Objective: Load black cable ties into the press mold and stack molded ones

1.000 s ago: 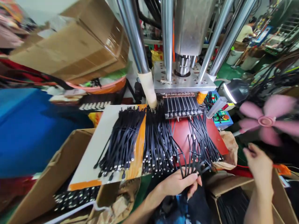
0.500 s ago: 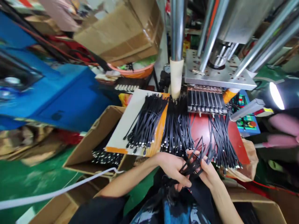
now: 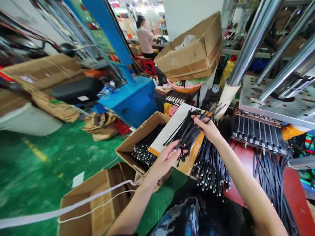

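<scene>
Between my two hands a bundle of thin black cables (image 3: 189,132) lies stretched out over the white board (image 3: 159,136). My left hand (image 3: 168,155) is closed around its near end, thumb on top. Around the far end my right hand (image 3: 205,126) is closed, with loose cable ends poking out beyond the fingers. Under the bundle, more cables partly cover the board; I cannot tell held from lying ones everywhere. Just right of the board, a second pile of black cables (image 3: 211,167) shows small metal tips pointing toward me.
An open carton (image 3: 133,141) of cables stands left of the board, with another carton (image 3: 98,200) below. The press (image 3: 278,105) with steel columns rises at right, cables (image 3: 268,177) hanging on the red surface (image 3: 295,186). A person (image 3: 146,37) sits far back.
My hands have moved left with the cables, from in front of the red surface to over the white board. The bundle is now stretched between them. The view has swung left.
</scene>
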The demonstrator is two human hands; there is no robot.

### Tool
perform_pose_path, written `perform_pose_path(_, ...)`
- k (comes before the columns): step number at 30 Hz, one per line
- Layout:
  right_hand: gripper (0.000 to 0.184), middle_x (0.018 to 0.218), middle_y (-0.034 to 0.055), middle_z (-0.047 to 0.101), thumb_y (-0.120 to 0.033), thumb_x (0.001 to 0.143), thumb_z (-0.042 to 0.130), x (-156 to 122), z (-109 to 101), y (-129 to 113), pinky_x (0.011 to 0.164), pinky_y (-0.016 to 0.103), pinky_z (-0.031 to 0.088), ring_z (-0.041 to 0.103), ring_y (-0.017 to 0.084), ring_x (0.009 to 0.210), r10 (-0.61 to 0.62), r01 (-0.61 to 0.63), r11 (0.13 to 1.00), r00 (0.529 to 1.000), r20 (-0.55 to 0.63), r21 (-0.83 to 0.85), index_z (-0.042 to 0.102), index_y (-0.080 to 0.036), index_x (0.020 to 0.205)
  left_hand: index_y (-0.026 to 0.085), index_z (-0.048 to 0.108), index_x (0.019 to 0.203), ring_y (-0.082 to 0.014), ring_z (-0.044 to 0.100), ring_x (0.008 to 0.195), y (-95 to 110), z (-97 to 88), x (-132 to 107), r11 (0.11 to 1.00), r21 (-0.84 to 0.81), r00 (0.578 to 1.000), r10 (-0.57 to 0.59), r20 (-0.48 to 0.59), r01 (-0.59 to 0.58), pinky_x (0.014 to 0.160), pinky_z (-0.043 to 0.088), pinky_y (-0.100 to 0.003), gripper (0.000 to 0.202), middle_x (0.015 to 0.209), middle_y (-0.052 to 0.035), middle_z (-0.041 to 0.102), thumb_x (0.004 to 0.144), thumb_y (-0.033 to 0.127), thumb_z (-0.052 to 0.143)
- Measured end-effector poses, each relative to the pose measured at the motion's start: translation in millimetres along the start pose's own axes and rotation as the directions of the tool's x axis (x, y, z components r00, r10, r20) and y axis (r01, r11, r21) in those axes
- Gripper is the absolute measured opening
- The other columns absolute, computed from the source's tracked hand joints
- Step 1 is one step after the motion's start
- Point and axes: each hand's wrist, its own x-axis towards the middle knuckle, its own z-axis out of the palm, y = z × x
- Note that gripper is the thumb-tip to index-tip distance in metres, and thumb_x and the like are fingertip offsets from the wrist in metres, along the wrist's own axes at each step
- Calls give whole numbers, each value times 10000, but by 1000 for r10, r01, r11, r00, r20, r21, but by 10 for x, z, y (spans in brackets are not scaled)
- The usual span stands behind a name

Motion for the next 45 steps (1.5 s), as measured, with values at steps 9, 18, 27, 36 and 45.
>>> perform_pose_path(9, 685, 868, 28, 672, -706, 867, 676, -1243, -673, 683, 658, 340, 498, 587, 182, 626, 18, -111, 854, 983, -185, -508, 680, -173, 1297, 223, 487, 1598, -342, 411, 1579, -114, -46, -19, 989, 142, 980, 73, -184, -47, 1331, 316, -529, 754, 1714, -139, 410, 966, 580, 693)
perform_pose_path(18, 503, 906, 71, 708, -695, 1041, 417, -2390, -452, 1288, 658, 342, 472, 684, 249, 745, 28, -314, 704, 909, -416, -637, 632, -250, 949, 236, 618, 1438, -291, 606, 1413, 202, 388, -126, 900, 354, 967, 229, 112, -254, 1254, 430, -457, 430, 1495, -127, 653, 1041, 400, 636)
perform_pose_path(27, 425, 719, 3, 590, -593, 1029, 572, -2627, -479, 773, 612, 293, 408, 527, 175, 636, 174, -284, 929, 901, -397, -237, 602, -226, 816, 199, 578, 1468, -289, 728, 1232, -146, 948, -147, 909, -43, 709, -293, 641, 415, 1099, 519, -448, 611, 1352, -184, 736, 972, 512, 747)
perform_pose_path(36, 394, 784, 53, 660, -586, 1010, 581, -2920, -772, 881, 615, 319, 350, 583, 213, 652, 231, -577, 624, 781, -580, -527, 606, -228, 846, 128, 748, 1089, -124, 702, 697, -381, 1682, -62, 911, -67, 719, -275, 639, 408, 754, 538, -233, 402, 761, -27, 740, 992, 515, 694)
perform_pose_path(45, 312, 790, 45, 647, -468, 1026, 520, -2935, -844, 909, 637, 320, 394, 575, 202, 673, 203, -510, 751, 783, -588, -419, 592, -227, 842, 124, 769, 946, -262, 823, 887, -430, 1837, 67, 908, 320, 673, -416, 611, 270, 827, 645, -335, 415, 978, -146, 840, 956, 536, 712)
